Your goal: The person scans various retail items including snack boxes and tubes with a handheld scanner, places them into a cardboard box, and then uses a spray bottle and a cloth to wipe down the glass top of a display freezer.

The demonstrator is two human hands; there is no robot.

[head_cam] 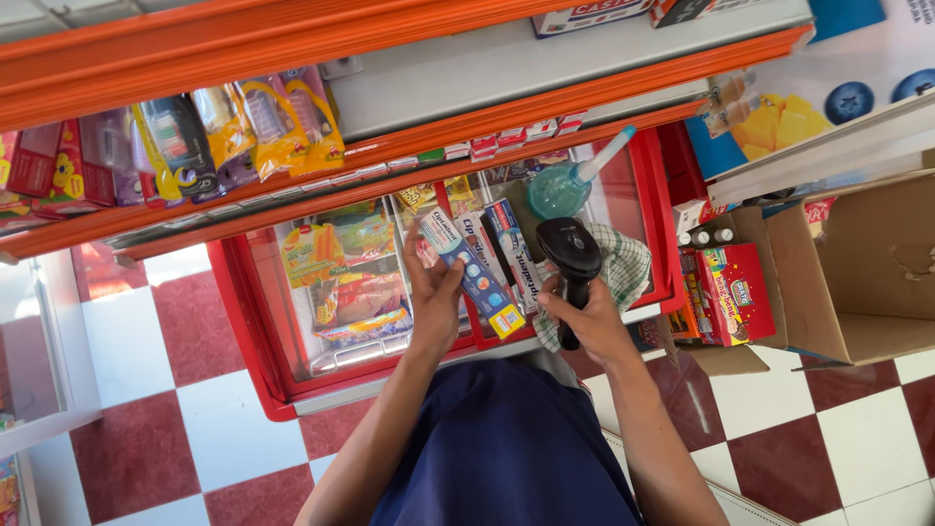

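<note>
My left hand (434,297) holds a long white and blue toothpaste box (470,271) over the glass lid of a red chest freezer (255,336). My right hand (591,323) grips the handle of a black barcode scanner (571,261), whose head points toward the box. Two more toothpaste boxes (514,251) lie on the lid between my hands. A checked green and white cloth (623,263) lies under the scanner.
A teal plastic cup with a straw (559,189) stands on the freezer lid. An orange shelf with hanging snack packets (234,127) runs above. An open cardboard box (857,273) and small red cartons (736,292) sit at right. The floor is red and white tiles (156,409).
</note>
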